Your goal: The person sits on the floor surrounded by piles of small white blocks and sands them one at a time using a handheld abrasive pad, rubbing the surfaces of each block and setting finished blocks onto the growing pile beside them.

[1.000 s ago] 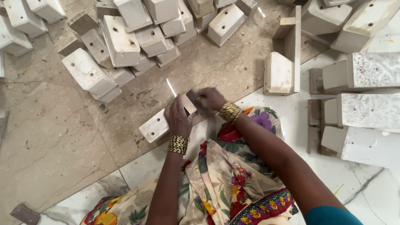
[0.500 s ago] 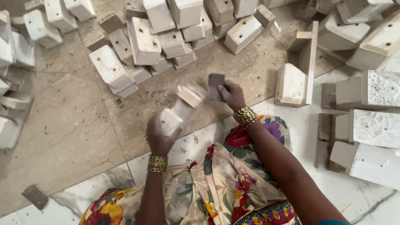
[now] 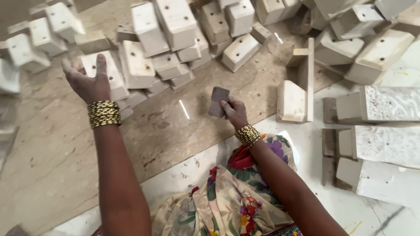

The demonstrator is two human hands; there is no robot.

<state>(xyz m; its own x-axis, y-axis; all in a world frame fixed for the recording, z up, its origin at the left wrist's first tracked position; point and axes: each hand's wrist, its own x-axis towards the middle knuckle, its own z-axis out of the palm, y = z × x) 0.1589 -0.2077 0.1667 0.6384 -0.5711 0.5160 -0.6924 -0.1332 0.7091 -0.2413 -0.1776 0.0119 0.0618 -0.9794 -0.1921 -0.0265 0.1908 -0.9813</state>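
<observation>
Over the far-left pile of white blocks (image 3: 135,65), the left hand (image 3: 89,83) is held open, reaching; a small dark pad (image 3: 218,101) is gripped by the right hand (image 3: 236,112); the next move calls for a firm clasp on one block.

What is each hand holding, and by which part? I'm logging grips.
The right hand pinches a small dark flat rectangular block by its lower right edge. The left hand is open, holding nothing.
</observation>
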